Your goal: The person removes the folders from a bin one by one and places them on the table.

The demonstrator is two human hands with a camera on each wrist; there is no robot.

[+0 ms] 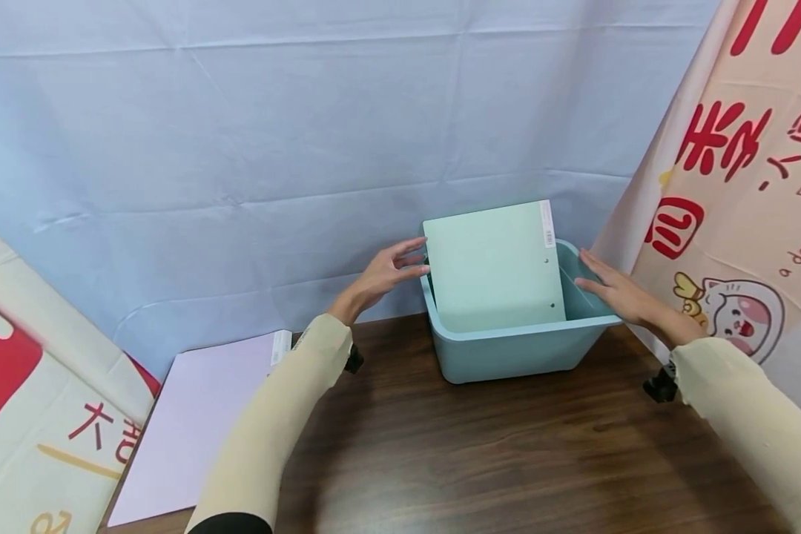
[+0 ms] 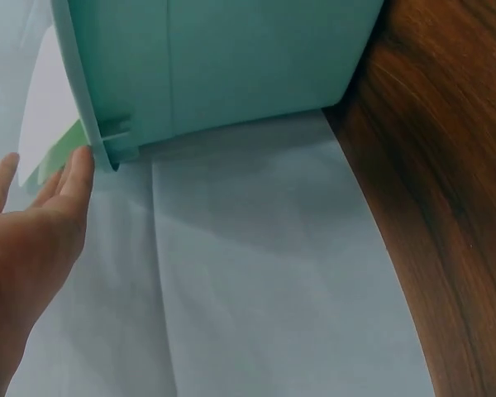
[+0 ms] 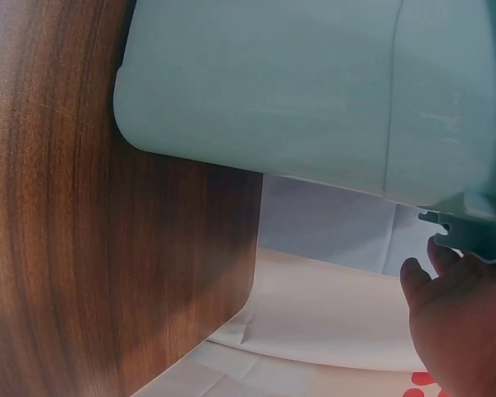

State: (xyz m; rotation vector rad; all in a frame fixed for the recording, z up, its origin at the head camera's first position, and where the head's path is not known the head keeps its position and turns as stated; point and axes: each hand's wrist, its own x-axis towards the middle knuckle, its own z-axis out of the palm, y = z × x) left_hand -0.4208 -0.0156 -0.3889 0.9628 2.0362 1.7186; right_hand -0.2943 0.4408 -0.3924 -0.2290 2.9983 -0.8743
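Observation:
A light green file folder [image 1: 494, 267] with a white label and two dark rivets leans upright inside a blue-green plastic bin [image 1: 507, 360], its top standing above the rim. At the folder's left edge is my left hand [image 1: 390, 273], fingers spread and fairly straight. The left wrist view shows that hand [image 2: 33, 240] with its fingertips right at the bin's rim and a white and green sheet behind them. On the other side, my right hand [image 1: 614, 291] lies over the bin's right rim with extended fingers. The right wrist view has its fingers [image 3: 422, 281] beside the rim's end.
A lilac folder [image 1: 193, 423] with a white label lies flat at the left of the dark wooden table [image 1: 507, 452], partly behind my left sleeve. Pale blue cloth [image 1: 274, 148] hangs close behind the bin. Printed banners [image 1: 741, 222] stand at both sides.

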